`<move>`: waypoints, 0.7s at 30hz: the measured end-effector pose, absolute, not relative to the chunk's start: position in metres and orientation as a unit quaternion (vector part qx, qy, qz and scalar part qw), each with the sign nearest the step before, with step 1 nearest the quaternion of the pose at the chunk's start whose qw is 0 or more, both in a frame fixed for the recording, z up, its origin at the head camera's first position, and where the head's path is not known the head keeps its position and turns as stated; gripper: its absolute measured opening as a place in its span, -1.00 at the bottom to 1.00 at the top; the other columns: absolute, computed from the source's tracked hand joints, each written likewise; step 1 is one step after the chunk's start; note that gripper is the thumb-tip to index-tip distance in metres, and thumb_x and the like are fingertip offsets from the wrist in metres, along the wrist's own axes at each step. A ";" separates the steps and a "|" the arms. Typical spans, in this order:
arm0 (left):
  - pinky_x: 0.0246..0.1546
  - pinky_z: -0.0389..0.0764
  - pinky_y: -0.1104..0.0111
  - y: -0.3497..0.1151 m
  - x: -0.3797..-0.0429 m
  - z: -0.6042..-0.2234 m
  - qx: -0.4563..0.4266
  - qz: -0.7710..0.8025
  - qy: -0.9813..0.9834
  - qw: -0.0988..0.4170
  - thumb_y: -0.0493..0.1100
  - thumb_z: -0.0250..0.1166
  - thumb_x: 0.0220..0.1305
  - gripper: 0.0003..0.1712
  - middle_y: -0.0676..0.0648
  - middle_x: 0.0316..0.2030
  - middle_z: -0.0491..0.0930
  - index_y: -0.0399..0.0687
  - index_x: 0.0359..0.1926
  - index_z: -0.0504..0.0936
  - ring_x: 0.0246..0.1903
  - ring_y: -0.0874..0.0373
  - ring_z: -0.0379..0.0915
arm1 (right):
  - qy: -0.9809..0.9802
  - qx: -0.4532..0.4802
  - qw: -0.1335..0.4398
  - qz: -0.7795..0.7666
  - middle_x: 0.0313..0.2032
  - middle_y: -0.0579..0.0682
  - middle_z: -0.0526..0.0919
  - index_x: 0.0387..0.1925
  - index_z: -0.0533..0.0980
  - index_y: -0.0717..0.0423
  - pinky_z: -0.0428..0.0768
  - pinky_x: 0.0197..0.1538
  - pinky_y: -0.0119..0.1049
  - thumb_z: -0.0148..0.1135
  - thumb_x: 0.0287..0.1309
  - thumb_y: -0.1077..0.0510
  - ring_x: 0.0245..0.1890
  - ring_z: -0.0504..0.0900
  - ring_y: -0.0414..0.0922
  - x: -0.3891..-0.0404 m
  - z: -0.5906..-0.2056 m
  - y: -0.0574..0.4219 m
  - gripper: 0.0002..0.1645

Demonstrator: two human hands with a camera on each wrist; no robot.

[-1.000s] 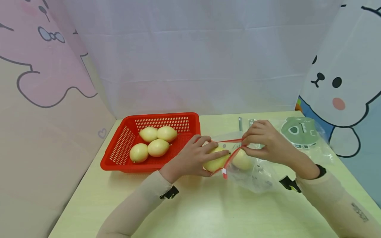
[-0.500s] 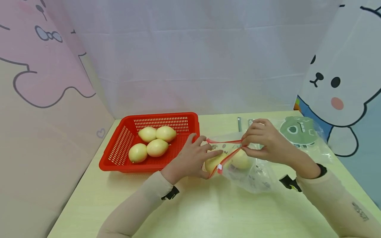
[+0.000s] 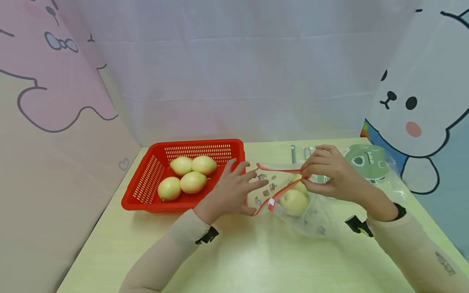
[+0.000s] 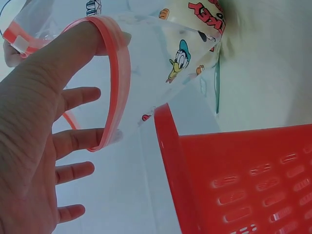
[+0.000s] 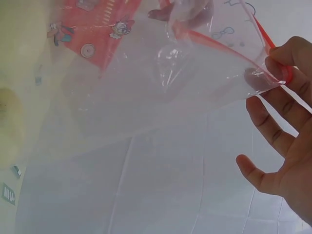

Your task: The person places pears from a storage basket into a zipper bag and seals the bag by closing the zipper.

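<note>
Head view: I see the right grip (image 3: 326, 173) pinching the bag (image 3: 278, 183), the left grip (image 3: 232, 189) spread, seemingly to stretch its mouth wide.

Right of centre in the head view, the right fingers (image 3: 316, 169) hide one end of the bag's (image 3: 311, 223) mouth; the rear fruit (image 3: 301, 186) is partly behind the nearer fruit (image 3: 294, 203). The sleeve print (image 3: 445, 263), lower right, is illegibly small. The left-wrist frame cuts off the basket (image 4: 195, 156), lower right; the right-wrist frame's left edge crops a blurred fruit (image 5: 9, 127).

Left hand (image 3: 230, 191) spreads its fingers; right hand (image 3: 327, 173) pinches, wrist bent.
</note>
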State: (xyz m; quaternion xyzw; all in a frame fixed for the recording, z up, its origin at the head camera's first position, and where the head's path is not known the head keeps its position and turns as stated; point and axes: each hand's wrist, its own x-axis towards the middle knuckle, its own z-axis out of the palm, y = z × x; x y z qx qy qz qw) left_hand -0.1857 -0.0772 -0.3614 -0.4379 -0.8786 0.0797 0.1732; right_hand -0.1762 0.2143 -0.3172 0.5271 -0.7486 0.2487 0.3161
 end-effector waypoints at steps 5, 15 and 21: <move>0.26 0.13 -0.11 -0.078 -0.187 -0.361 -0.445 0.071 -0.874 0.181 0.40 0.35 -0.01 -0.18 0.06 0.10 0.56 0.38 0.32 0.49 0.26 -0.05 0.20 | -0.745 0.530 0.314 0.257 -0.42 -0.08 0.67 -0.48 0.60 -0.01 0.21 0.20 -0.14 0.06 0.41 -0.17 -0.33 0.55 -0.05 -0.177 -0.317 0.214 -0.55; 0.26 0.15 -0.08 -0.079 -0.188 -0.360 -0.453 0.064 -0.871 0.178 0.38 0.32 0.02 -0.22 0.05 0.11 0.54 0.41 0.31 0.49 0.24 -0.03 0.22 | -0.748 0.527 0.308 0.259 -0.42 -0.10 0.67 -0.48 0.60 -0.01 0.24 0.11 -0.07 0.05 0.40 -0.16 -0.34 0.54 -0.07 -0.176 -0.317 0.213 -0.55; 0.28 0.14 -0.06 -0.083 -0.189 -0.357 -0.467 0.045 -0.867 0.170 0.33 0.32 0.05 -0.24 0.06 0.15 0.52 0.41 0.32 0.49 0.27 -0.01 0.19 | -0.743 0.530 0.311 0.263 -0.43 -0.09 0.67 -0.49 0.60 -0.01 0.24 0.11 -0.08 0.06 0.41 -0.15 -0.34 0.54 -0.06 -0.177 -0.319 0.213 -0.55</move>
